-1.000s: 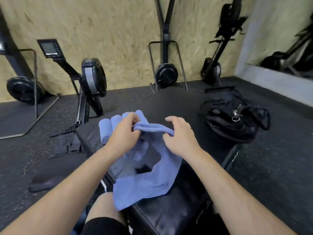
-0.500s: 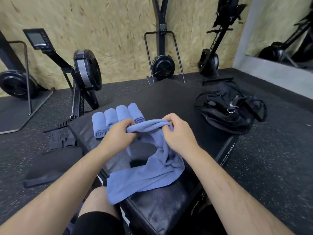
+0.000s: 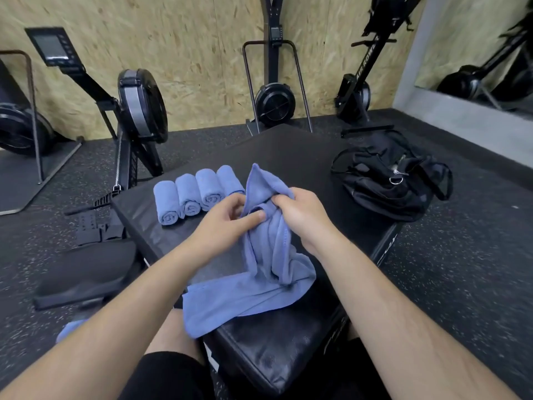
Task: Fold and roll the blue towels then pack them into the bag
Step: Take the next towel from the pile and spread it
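Towel [image 3: 268,255] now vert., corner up (bunched)

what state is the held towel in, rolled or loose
Loose, not rolled: the blue towel hangs crumpled from the left hand and right hand, its tail draped off the padded box.

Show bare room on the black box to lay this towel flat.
Bare: the far stretch of the black box between the rolled towels and the black bag, and a strip before the rolls. Crowded: the near end, under the loose towel, left hand and right hand.
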